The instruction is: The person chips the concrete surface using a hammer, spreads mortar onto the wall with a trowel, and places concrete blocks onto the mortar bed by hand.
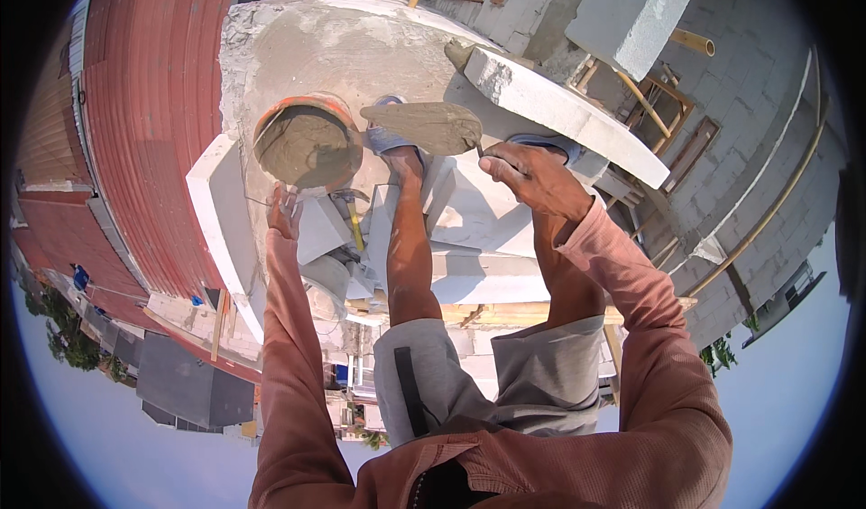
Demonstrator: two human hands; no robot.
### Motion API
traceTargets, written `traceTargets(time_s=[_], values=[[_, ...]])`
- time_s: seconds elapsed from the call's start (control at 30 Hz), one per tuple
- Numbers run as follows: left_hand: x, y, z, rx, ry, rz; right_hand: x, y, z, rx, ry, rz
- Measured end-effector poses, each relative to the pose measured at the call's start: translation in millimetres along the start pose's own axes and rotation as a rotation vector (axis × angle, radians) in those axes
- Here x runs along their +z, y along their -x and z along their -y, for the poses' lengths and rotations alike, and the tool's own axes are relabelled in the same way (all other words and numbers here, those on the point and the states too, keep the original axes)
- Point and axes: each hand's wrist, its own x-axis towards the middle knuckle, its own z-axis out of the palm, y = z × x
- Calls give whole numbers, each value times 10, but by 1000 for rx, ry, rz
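My right hand (550,184) is closed round the handle of a trowel, whose flat blade (428,127) carries a layer of wet grey mortar. The blade points left, over my sandalled foot and close to the bucket's rim. An orange-rimmed bucket (346,112) stands on the concrete ledge, with grey mortar (302,148) inside. At its near side my left hand (285,213) has its fingers on the thin wire handle (256,199). A hammer (354,218) with a yellow handle lies between white blocks, just right of that hand.
White lightweight blocks (492,279) lie around my feet. A long white block (564,116) stands at the ledge's right edge, mortar beside it. Beyond that edge are bamboo poles (645,105) and a block wall (758,85). Left, past a white block (225,211), lies a red corrugated roof (149,121).
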Motion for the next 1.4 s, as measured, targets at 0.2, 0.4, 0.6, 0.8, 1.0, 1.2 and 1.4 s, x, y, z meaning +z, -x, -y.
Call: traceTargets(time_s=[0.2, 0.4, 0.6, 0.8, 1.0, 1.2, 1.4], values=[[243, 825, 565, -34, -19, -89, -1376, -743, -1044, 146, 341, -455], [174, 1514, 1257, -154, -111, 5, -1343, -1604, -2027, 398, 623, -351], [-150, 1918, 1428, -247, -171, -142, -1080, -1730, -1793, 483, 644, -284], [-177, 1908, 1430, -212, -119, -123, -1055, -1766, -1962, 409, 639, -209], [-155, 1874, 1359, -191, -148, -99, -1056, -1839, -1803, 287, 559, -197], [-146, 1820, 1445, -160, -135, -25, -1024, -1893, -1645, 244, 469, -228], [-177, 1748, 1563, -174, -105, -65, -1352, -1911, -1715, 142, 499, -41]])
